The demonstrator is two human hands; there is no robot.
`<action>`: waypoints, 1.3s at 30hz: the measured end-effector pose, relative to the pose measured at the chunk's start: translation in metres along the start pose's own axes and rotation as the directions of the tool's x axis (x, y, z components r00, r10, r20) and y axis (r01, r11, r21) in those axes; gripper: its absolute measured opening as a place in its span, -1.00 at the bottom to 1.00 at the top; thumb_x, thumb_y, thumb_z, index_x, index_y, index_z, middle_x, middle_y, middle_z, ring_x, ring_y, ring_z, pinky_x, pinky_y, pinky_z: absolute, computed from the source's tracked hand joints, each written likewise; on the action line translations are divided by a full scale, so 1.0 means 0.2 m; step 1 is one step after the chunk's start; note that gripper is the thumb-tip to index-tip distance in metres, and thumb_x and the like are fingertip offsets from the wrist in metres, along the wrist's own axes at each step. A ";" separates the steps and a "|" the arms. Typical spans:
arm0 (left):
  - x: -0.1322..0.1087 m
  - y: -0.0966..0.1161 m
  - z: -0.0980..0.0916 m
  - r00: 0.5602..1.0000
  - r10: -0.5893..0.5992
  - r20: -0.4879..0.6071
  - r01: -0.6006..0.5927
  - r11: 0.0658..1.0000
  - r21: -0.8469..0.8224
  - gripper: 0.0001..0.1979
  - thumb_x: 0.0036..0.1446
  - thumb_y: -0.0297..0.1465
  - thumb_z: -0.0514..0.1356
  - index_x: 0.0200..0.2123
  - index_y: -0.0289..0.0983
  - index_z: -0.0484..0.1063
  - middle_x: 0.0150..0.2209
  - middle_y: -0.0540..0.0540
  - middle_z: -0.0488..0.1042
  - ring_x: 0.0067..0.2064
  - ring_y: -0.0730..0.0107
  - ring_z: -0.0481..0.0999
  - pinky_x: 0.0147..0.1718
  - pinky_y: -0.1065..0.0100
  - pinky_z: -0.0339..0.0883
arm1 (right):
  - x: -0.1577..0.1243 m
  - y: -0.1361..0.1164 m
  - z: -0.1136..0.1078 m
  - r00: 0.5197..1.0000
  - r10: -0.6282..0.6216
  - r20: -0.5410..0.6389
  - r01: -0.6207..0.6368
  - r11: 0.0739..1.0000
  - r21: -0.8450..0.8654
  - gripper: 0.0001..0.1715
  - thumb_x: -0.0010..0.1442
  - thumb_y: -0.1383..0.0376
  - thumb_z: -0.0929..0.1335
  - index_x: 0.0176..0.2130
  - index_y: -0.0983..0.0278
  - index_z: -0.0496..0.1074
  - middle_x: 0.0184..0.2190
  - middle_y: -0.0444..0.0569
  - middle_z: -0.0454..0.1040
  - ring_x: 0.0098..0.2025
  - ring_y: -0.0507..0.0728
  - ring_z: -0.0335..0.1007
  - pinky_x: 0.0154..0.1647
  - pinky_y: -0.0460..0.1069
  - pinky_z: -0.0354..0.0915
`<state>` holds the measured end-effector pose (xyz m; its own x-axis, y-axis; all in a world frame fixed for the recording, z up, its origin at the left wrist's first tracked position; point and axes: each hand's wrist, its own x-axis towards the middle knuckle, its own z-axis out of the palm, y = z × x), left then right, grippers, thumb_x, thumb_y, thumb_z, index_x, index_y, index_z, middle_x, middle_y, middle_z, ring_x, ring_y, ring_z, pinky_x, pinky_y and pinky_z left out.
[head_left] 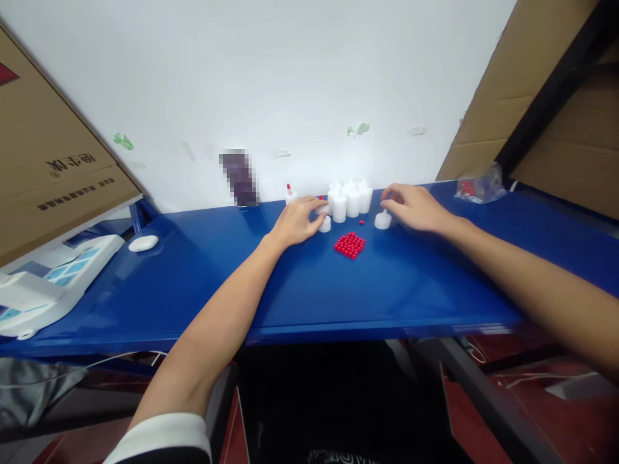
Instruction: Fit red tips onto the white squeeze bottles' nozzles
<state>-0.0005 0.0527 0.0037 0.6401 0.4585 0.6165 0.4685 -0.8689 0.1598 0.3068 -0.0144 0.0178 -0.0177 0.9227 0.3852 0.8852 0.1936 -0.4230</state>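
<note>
My left hand (298, 219) curls round a small white bottle (325, 224) with a red tip, its thumb crossing the front of the bottle. Just behind that hand stands another white bottle (289, 196), also red-tipped. On the right, my right hand (411, 205) has thumb and index finger closed at the thin nozzle of a white nozzle piece (383, 221) at the table surface. Between the hands, several white bottles (340, 207) stand upright in a tight group. In front of them lies a patch of small red caps (349, 245), with one loose red cap (362, 222) nearer the bottles.
A blue table (309, 296) runs along a white wall. A clear bag (481, 185) with red pieces lies at the back right. To the left are a white oval object (144, 243), a white device (72, 277) and a cardboard box (58, 148). Cardboard (498, 96) stands at the right.
</note>
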 end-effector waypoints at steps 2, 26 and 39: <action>0.00 0.00 0.00 1.000 0.010 -0.009 -0.010 1.000 -0.012 -0.69 0.31 -0.34 0.18 0.04 -0.29 0.58 -0.08 -0.17 0.63 -0.16 0.32 0.58 -0.12 0.27 0.46 | 0.01 0.01 -0.01 0.995 0.043 0.088 -0.033 0.993 -0.110 -0.63 0.27 0.00 0.33 -0.19 0.21 0.54 -0.35 0.07 0.59 -0.27 0.32 0.47 -0.08 0.24 0.27; 0.03 0.10 0.00 0.981 0.039 -0.191 -0.013 0.991 0.135 -0.81 0.28 -0.38 0.10 -0.17 -0.25 0.51 -0.17 -0.17 0.51 -0.11 0.20 0.47 -0.05 0.12 0.37 | -0.04 -0.06 0.03 0.999 0.028 0.026 -0.027 0.999 -0.045 -0.54 0.18 -0.11 0.41 -0.39 0.22 0.49 -0.47 0.03 0.56 -0.38 0.26 0.49 -0.30 0.13 0.29; 0.05 0.22 0.03 0.997 0.062 0.036 -0.062 0.998 0.003 -0.67 0.40 -0.34 -0.02 -0.42 -0.26 0.38 -0.48 -0.05 0.44 -0.45 0.39 0.35 -0.38 0.28 0.16 | -0.08 -0.09 0.09 0.928 -0.303 0.217 0.260 0.944 0.202 -0.47 0.26 -0.06 0.37 0.02 0.23 0.55 -0.07 0.10 0.67 -0.13 0.33 0.59 -0.08 0.17 0.41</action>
<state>0.0301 0.0207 0.0115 0.6894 0.4100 0.5971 0.4295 -0.8952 0.1188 0.2819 -0.0264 0.0041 -0.3851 0.8701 0.3076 0.7370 0.4905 -0.4650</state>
